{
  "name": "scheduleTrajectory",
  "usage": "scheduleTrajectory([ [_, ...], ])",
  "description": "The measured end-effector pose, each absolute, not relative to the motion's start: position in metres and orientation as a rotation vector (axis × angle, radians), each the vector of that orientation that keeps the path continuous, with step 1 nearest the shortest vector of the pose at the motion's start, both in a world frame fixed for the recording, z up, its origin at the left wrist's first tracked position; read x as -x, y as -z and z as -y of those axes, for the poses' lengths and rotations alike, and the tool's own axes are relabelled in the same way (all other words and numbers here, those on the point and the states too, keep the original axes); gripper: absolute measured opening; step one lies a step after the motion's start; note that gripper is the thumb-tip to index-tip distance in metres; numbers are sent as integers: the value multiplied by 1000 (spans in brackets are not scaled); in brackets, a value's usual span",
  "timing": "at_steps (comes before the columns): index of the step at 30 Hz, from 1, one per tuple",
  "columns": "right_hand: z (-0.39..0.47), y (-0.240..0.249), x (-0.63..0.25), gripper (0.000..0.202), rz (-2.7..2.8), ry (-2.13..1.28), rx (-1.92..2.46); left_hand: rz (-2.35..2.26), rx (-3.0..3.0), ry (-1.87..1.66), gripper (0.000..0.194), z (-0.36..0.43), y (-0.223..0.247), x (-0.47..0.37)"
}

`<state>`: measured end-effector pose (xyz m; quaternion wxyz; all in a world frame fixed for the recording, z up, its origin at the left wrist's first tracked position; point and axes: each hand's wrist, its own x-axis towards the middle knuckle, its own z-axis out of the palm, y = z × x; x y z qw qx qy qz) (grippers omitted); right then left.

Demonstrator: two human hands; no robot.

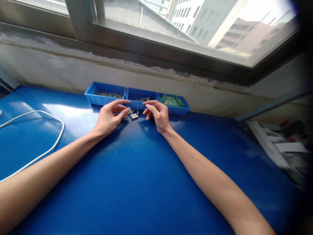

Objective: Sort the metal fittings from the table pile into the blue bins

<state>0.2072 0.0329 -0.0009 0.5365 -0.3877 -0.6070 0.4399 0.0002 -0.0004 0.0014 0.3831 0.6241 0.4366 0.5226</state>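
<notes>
My left hand (109,115) is just in front of the blue bins, its thumb and index finger apart with nothing visible between them. The left fingertips are beside a small group of short metal cylinders (134,116) lying on the blue tabletop. My right hand (158,115) hovers on the other side of those pieces. Its thumb and index finger come close together in a pinch near the middle bin (137,103); whatever is between them is too small to make out. More metal pieces (143,99) show inside that bin, partly behind the right fingers.
The left bin (91,98) holds many small metal parts (109,94). A green plastic bag (172,100) fills the right bin (186,109). A white cable (55,143) curves over the blue table (137,182) at left. Wall and window frame (151,49) rise behind the bins.
</notes>
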Motion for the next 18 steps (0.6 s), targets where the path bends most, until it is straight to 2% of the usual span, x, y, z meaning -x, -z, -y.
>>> scheduleTrajectory([
  [4, -33, 1, -206, 22, 1447, -1072, 909, -1100, -1498, -1361, 53, -2, -2, 2],
  [14, -31, 0, -206, 19, 1513, -1102, 912, -1092, -1490, -1411, 50, -4, 2, 4],
  [18, -30, 0, -206, 28, 1625, -1138, 893, -1083, -1496, -1396, 50, -3, 0, 3],
])
